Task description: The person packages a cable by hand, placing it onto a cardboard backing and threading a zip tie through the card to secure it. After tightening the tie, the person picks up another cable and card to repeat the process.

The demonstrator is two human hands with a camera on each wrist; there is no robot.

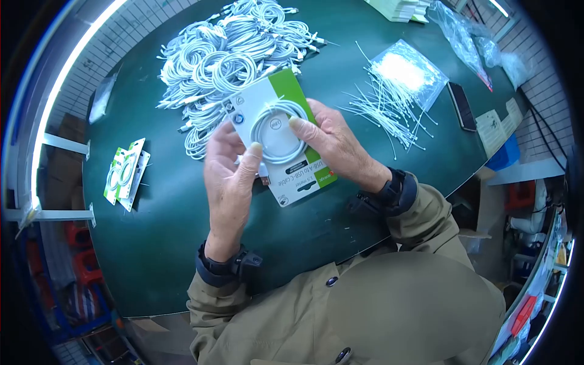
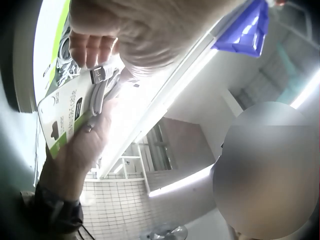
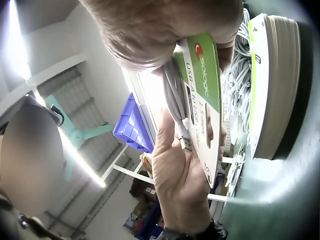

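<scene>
In the head view, a white and green cardboard packaging card (image 1: 311, 179) labelled USB-A to USB-C cable is held over the table. A coiled white USB cable (image 1: 255, 131) lies against its front, with a USB-A plug (image 1: 264, 176) by the card's edge. My left hand (image 1: 228, 179) grips the card's left side, thumb in front beside the plug. From the other side my right hand (image 1: 344, 146) holds the card, its thumb pressing on the coil and its fingers hidden behind. The right wrist view shows the plug (image 3: 186, 144) hanging beside the card.
A large heap of coiled white cables (image 1: 213, 67) lies at the back. To the right are loose white cable ties (image 1: 389, 112), a clear plastic bag (image 1: 435, 79) and a phone (image 1: 462, 106). Several carded cables (image 1: 126, 173) lie at left; a card stack (image 1: 401, 9) stands far back.
</scene>
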